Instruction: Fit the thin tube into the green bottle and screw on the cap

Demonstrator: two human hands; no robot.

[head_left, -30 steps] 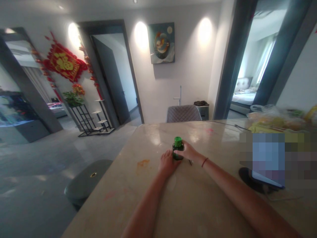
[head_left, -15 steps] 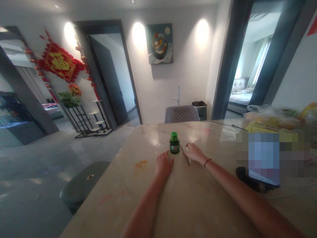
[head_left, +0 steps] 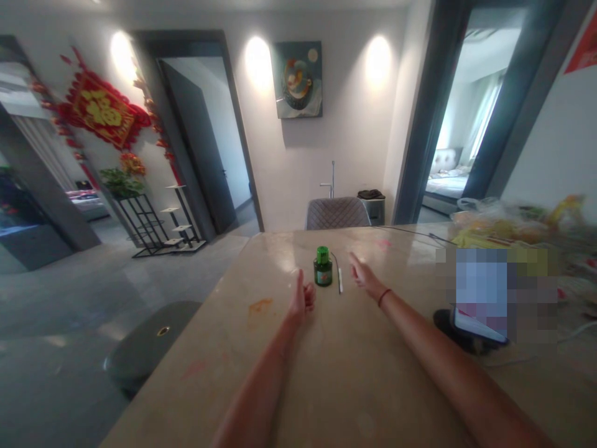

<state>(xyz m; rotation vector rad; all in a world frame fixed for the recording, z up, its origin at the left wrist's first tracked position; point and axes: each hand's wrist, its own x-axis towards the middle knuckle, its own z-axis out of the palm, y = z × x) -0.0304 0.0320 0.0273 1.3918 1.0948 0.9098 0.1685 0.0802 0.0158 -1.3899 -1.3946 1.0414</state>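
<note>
A small dark green glass bottle (head_left: pixel 323 275) with a bright green cap (head_left: pixel 322 254) stands upright on the table. Just right of it lie a thin dark stick (head_left: pixel 336 271) and a short white strip (head_left: pixel 340 281), side by side. My left hand (head_left: pixel 304 297), to the left of the bottle and apart from it, is closed in a fist with the thumb pointing up. On the other side, my right hand (head_left: pixel 362 275) makes the same shape, fingers curled and thumb raised, a little right of the stick and strip. Neither hand appears to hold anything.
The pale marble table (head_left: pixel 354 373) has an orange smear on its left part. At the right are a propped device (head_left: pixel 480 323) with a blurred screen, and plastic bags (head_left: pixel 508 218). A grey chair (head_left: pixel 338 213) stands behind, a green stool (head_left: pixel 153 339) at left.
My left hand has turned from lying on the table to a thumb-up fist. My right hand has moved off the stick and closed with its thumb raised; the stick and white strip now lie uncovered.
</note>
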